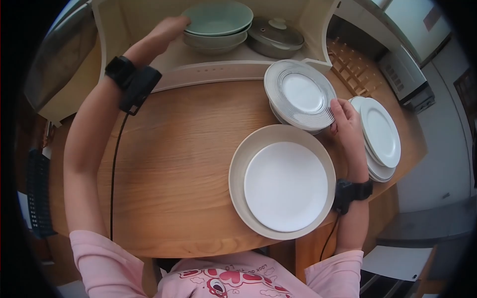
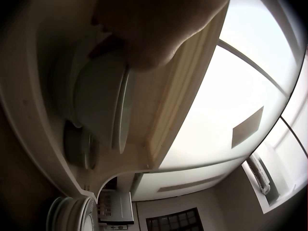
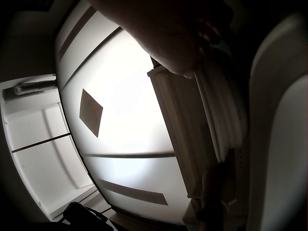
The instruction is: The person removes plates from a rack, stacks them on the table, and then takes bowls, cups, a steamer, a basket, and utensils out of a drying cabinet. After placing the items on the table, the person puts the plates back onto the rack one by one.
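Head view: left hand [image 1: 166, 32] fingers touch stacked green bowls [image 1: 217, 25]; right hand [image 1: 346, 119] fingers grip ridged plates [image 1: 299, 94].

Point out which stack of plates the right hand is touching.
The ridged-rim stack at the back of the table: the right hand rests against its right edge. The big stack in front and the plain white stack to the right go untouched.

A big white plate [image 1: 285, 186] sits on the wooden bench [image 1: 174, 159]. A pot with a lid [image 1: 275, 37] stands on the shelf.
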{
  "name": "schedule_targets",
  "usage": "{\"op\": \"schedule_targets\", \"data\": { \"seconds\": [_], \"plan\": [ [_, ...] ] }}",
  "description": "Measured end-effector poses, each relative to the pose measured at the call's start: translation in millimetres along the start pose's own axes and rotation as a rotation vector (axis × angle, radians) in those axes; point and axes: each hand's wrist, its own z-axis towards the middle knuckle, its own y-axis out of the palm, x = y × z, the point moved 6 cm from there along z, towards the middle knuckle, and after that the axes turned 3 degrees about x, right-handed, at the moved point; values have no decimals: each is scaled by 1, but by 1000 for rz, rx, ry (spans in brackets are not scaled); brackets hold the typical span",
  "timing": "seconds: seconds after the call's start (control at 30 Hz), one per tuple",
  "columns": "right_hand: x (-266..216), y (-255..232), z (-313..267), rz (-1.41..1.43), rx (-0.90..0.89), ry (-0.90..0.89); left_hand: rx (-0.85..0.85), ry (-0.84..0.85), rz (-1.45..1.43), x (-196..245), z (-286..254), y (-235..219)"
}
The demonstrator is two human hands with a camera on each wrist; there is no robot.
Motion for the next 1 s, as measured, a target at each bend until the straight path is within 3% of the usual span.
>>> {"op": "schedule_targets", "data": {
  "seconds": [0.07, 0.2, 0.27, 0.37, 0.5, 0.57, 0.63, 0.77, 0.83, 1.0],
  "plan": [
    [1, -1, -1, -13, 5, -3, -60, 136, 17, 18, -15, -14],
    [1, -1, 0, -27, -4, -12, -100, 136, -86, 36, -58, -37],
    [2, -1, 0, -31, 0, -8, -263, 197, -69, 47, -86, -39],
    [4, -2, 0, -36, 3, -21, -196, 151, -29, 54, -130, -40],
    [4, -2, 1, -27, -24, -9, -460, 75, -134, 57, -178, -17],
    [4, -1, -1, -30, -22, 1, -433, 55, -147, 56, -196, -11],
    [2, -1, -2, -20, -15, -4, -667, 48, -206, 55, -211, 9],
    [5, 0, 0, -9, -39, -5, -759, 80, -97, 62, -233, 29],
    [4, -1, -1, -5, -40, -13, -794, 209, -125, 61, -238, 47],
    [5, -2, 0, -28, -36, 3, -855, 294, -75, 63, -243, 71]
  ]
}}
